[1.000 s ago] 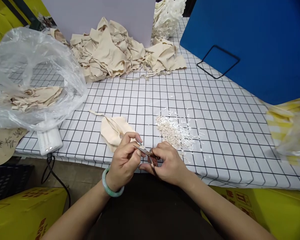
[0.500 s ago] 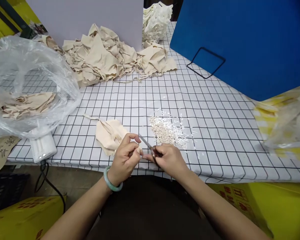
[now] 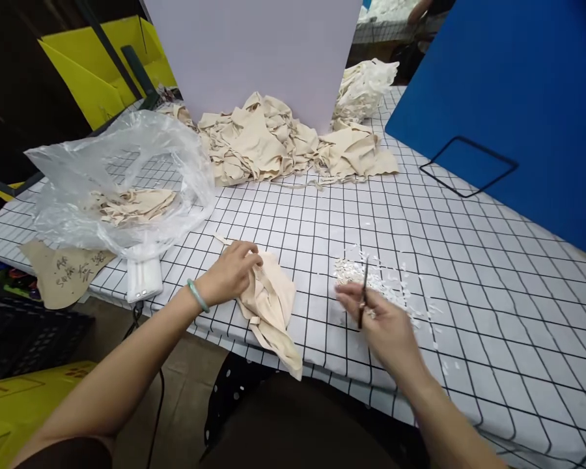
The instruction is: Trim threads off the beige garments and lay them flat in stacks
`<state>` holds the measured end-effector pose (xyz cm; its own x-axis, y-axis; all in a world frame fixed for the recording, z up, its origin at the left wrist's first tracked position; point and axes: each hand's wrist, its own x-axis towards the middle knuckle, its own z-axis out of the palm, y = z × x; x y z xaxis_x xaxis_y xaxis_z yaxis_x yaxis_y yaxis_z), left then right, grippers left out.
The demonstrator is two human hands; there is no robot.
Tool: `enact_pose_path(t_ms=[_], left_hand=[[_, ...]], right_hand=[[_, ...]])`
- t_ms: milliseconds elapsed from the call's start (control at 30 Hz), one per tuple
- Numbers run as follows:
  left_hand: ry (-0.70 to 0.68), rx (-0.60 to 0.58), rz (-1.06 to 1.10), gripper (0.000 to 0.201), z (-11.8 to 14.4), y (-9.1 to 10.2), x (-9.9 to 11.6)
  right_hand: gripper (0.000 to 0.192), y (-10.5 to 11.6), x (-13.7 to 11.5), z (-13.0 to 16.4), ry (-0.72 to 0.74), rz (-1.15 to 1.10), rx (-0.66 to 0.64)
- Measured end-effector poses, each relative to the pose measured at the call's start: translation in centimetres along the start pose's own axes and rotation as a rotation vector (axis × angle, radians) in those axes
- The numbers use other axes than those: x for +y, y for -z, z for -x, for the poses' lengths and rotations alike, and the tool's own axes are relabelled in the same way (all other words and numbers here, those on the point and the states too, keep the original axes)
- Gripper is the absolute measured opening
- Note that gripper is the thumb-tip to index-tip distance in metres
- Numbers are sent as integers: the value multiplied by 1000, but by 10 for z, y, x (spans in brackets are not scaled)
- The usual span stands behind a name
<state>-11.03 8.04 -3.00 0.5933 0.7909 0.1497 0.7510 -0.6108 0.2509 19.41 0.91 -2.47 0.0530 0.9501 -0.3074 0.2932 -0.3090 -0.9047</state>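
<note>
My left hand [image 3: 232,272], with a green bangle at the wrist, is closed on the upper left edge of a beige cloth piece [image 3: 276,290]. The cloth lies on the table, its narrow lower end hanging over the front edge. In my right hand [image 3: 381,319] is a pair of small scissors [image 3: 362,296], blades pointing up and away from me. That hand is slightly blurred and hovers at the near side of a heap of tiny white and beige snippets [image 3: 381,280].
A heap of beige cloth pieces [image 3: 264,137] lies at the back against a pale panel [image 3: 254,52]. On the left, a clear plastic bag [image 3: 185,163] holds more pieces, near a white device [image 3: 144,277] with a cable. A blue panel [image 3: 508,98] stands on the right.
My left hand has moved left and away from my right hand, onto the cloth, which is drawn out towards me. My right hand has lifted the scissors upright. The view has shifted.
</note>
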Motion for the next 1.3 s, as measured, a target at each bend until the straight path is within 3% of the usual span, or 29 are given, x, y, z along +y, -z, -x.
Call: enact_pose_path(t_ms=[67, 133, 233, 367, 467, 567, 667, 767, 833, 900, 1000, 1200, 1300], left_hand=[[-63, -34, -31, 27, -3, -6, 1], [-110, -16, -3, 15, -5, -7, 6], [-104, 104, 146, 13, -3, 7, 19], [145, 248, 360, 15, 12, 43, 49], [426, 197, 613, 15, 31, 65, 70], [653, 19, 1026, 13, 47, 71, 79], [736, -152, 1481, 22, 58, 62, 81], [715, -158, 1809, 33, 58, 48, 85], [702, -129, 1892, 30, 54, 41, 90], [693, -96, 1837, 25, 50, 40, 95], [594, -37, 1541, 26, 45, 45, 102], [276, 299, 846, 27, 35, 55, 113], [225, 362, 853, 29, 29, 48, 115]], right_hand=[[42, 5, -4, -3, 54, 67, 116], [40, -3, -10, -2, 82, 24, 36], [36, -42, -19, 5, 138, -129, -166], [39, -102, -28, 6, 198, -276, -241], [27, -125, -32, -5, 221, -371, -304], [18, -126, -36, -18, 289, -393, -291], [22, -114, -43, -29, 348, -412, -274], [20, -101, -52, -37, 385, -443, -370], [19, -94, -55, -40, 373, -430, -432], [20, -90, -55, -41, 339, -388, -459], [21, -86, -48, -40, 273, -323, -456], [32, -94, -29, -21, 100, -341, -516], [31, -101, -23, -10, 128, -322, -523]])
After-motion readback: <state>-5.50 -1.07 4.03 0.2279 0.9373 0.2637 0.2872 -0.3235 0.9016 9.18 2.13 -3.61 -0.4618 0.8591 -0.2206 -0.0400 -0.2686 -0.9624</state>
